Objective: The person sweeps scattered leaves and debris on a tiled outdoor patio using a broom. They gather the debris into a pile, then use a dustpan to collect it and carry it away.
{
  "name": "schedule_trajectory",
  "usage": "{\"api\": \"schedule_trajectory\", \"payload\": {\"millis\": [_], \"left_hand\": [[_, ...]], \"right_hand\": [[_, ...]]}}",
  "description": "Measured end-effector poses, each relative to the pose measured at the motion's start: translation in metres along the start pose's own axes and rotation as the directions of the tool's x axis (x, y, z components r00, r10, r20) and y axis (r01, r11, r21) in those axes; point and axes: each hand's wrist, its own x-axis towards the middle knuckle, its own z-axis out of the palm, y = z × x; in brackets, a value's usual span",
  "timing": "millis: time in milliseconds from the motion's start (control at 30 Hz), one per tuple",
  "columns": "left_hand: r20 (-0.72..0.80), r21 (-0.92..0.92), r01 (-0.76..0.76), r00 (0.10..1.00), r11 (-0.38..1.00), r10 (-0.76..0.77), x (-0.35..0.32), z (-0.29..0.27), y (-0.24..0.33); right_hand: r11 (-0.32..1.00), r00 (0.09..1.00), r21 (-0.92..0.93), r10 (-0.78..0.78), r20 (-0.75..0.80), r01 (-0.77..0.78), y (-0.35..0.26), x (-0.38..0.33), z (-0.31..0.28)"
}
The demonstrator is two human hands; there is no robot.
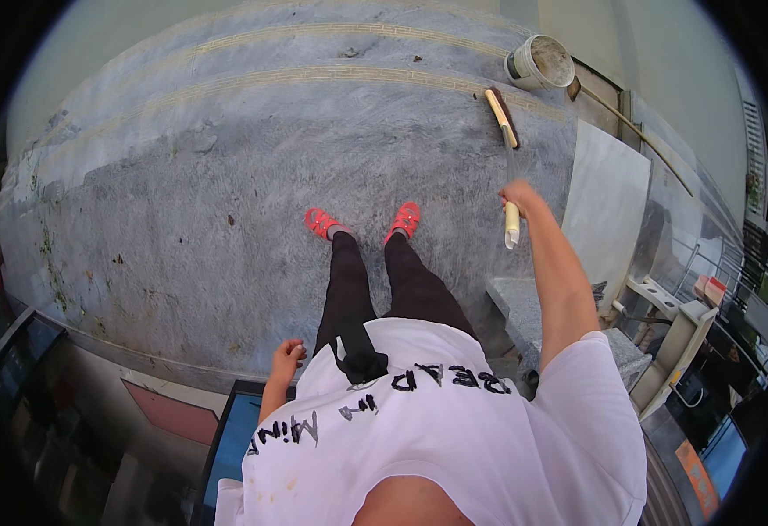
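One broom (501,117) only: right hand (518,195) fisted on its near handle end, head far ahead; left hand (288,355) loosely curled, empty.

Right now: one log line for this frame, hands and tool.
right hand: grips long broom handle | broom head: on concrete floor near bucket | left hand: loosely curled, empty, at hip

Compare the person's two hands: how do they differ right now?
The right hand is raised out front, gripping the pale handle of a long-handled brush; the left hand hangs by the hip, loosely curled, holding nothing visible. Both are bare.
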Motion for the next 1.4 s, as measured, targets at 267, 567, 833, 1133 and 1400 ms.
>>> {"api": "schedule_trajectory", "payload": {"millis": [267, 567, 833, 1133, 1400], "left_hand": [[-0.011, -0.105, -0.001, 1.000, 0.995, 0.000, 0.018, -0.052, 0.033], [-0.091, -0.271, -0.229, 0.973, 0.935, 0.212, 0.015, -0.114, 0.099], [-0.205, -0.427, -0.025, 0.976, 0.904, -0.070, 0.044, -0.171, 0.016], [-0.240, -0.491, 0.041, 0.954, 0.870, -0.180, 0.055, -0.144, 0.051], [-0.275, -0.509, -0.141, 0.961, 0.849, -0.006, 0.064, -0.097, 0.293]], "right_hand": [[0.938, 0.932, -0.275, -0.108, 0.345, 0.211, -0.028, -0.177, 0.190], [0.974, 0.404, 0.002, -0.095, 0.910, 0.226, -0.147, -0.244, 0.329], [0.954, 0.582, 0.109, -0.258, 0.771, 0.279, -0.208, -0.268, 0.226], [0.945, 0.959, 0.327, -0.114, 0.258, 0.024, -0.316, -0.134, 0.112], [0.865, 0.970, 0.447, 0.159, 0.182, -0.226, -0.491, 0.104, 0.120]]}}
